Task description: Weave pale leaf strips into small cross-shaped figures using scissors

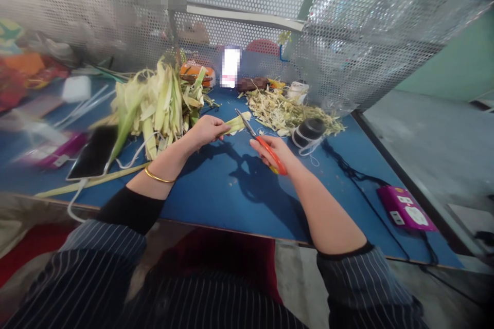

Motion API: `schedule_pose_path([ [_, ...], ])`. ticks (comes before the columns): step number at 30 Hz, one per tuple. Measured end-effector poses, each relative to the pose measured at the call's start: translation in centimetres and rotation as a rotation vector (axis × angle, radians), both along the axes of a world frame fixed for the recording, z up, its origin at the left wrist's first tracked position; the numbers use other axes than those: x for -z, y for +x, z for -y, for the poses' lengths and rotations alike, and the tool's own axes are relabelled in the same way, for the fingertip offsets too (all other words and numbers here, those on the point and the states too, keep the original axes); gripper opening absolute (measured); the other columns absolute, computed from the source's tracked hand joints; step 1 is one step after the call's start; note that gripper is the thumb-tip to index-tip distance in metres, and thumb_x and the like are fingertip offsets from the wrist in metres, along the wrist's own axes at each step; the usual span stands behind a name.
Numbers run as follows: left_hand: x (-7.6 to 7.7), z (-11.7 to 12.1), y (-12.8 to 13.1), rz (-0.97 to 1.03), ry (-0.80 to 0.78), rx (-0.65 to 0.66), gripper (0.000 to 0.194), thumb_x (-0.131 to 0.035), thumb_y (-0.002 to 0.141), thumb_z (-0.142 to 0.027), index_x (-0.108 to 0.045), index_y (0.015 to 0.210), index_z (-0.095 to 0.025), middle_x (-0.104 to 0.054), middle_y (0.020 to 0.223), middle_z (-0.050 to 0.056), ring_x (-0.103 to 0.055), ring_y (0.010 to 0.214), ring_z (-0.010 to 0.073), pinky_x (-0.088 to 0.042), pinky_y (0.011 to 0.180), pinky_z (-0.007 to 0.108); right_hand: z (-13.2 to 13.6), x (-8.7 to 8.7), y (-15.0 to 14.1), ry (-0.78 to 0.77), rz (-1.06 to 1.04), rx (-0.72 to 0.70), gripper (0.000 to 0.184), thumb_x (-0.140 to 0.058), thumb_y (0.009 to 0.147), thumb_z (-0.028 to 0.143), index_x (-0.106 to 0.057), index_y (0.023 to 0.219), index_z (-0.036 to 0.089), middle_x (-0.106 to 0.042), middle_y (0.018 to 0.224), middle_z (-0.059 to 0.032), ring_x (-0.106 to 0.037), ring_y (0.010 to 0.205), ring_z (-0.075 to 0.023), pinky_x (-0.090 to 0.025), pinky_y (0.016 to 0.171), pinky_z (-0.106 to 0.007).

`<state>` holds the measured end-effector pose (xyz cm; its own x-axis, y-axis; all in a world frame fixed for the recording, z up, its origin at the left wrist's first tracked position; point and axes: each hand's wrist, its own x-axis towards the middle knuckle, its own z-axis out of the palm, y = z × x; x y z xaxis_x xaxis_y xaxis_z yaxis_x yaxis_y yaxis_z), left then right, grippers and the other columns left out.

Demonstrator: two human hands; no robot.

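Observation:
My left hand (206, 130) is closed around a pale green strip of corn husk (238, 123), held above the blue table (216, 190). My right hand (275, 151) grips red-handled scissors (258, 140), whose blades point up and left, touching the husk strip's end. A big heap of green and yellow husks (158, 103) lies just left of my left hand. A pile of shredded dry husk trimmings (287, 110) lies beyond my right hand.
A black spool of thread (310, 130) sits right of the scissors. A pink power strip (405, 209) with a black cable lies near the table's right edge. A phone (94, 153) with a white cable lies left. Perforated metal screens stand behind.

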<state>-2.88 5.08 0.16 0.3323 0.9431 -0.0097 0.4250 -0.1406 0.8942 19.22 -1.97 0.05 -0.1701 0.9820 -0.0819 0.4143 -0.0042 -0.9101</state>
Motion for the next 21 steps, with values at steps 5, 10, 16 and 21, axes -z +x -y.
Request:
schedule_pose_path([
  [5, 0.5, -0.2, 0.2, -0.061, 0.052, -0.026, 0.029, -0.058, 0.079, -0.035, -0.06, 0.056, -0.016, -0.054, 0.05, 0.002, -0.039, 0.04, 0.007, -0.026, 0.043, 0.022, -0.1, -0.1, -0.2, 0.028, 0.022, 0.072, 0.047, -0.062, 0.072, 0.061, -0.043, 0.062, 0.02, -0.04, 0.047, 0.0061, -0.036, 0.033, -0.0061, -0.028, 0.033, -0.022],
  [10, -1.4, 0.4, -0.5, 0.192, -0.075, -0.171, 0.02, -0.061, 0.079, -0.032, -0.062, 0.067, -0.015, -0.056, 0.061, 0.001, -0.041, 0.044, 0.0057, -0.027, 0.044, 0.021, -0.7, -0.2, 0.6, -0.006, -0.052, 0.221, 0.036, -0.066, 0.073, 0.052, -0.049, 0.08, 0.022, -0.047, 0.052, 0.0068, -0.039, 0.034, -0.0066, -0.03, 0.033, -0.021],
  [16, -3.1, 0.5, -2.3, 0.641, -0.237, -0.374, 0.011, -0.062, 0.079, -0.025, -0.063, 0.075, -0.015, -0.057, 0.065, 0.002, -0.046, 0.049, 0.0063, -0.031, 0.043, 0.02, -1.0, -1.0, 2.6, -0.112, 0.186, 0.028, 0.028, -0.067, 0.074, 0.031, -0.058, 0.097, 0.017, -0.066, 0.069, -0.0009, -0.056, 0.054, -0.0086, -0.044, 0.049, -0.018],
  [21, -2.7, 1.2, -2.0, 0.654, -0.376, -0.331, 0.013, -0.064, 0.077, -0.026, -0.064, 0.072, -0.013, -0.059, 0.068, 0.003, -0.048, 0.051, 0.0062, -0.035, 0.044, 0.02, -2.8, -1.1, 2.6, -0.426, 0.043, -0.206, 0.029, -0.066, 0.073, 0.025, -0.061, 0.1, 0.016, -0.069, 0.075, -0.0038, -0.051, 0.043, -0.0058, -0.035, 0.037, -0.016],
])
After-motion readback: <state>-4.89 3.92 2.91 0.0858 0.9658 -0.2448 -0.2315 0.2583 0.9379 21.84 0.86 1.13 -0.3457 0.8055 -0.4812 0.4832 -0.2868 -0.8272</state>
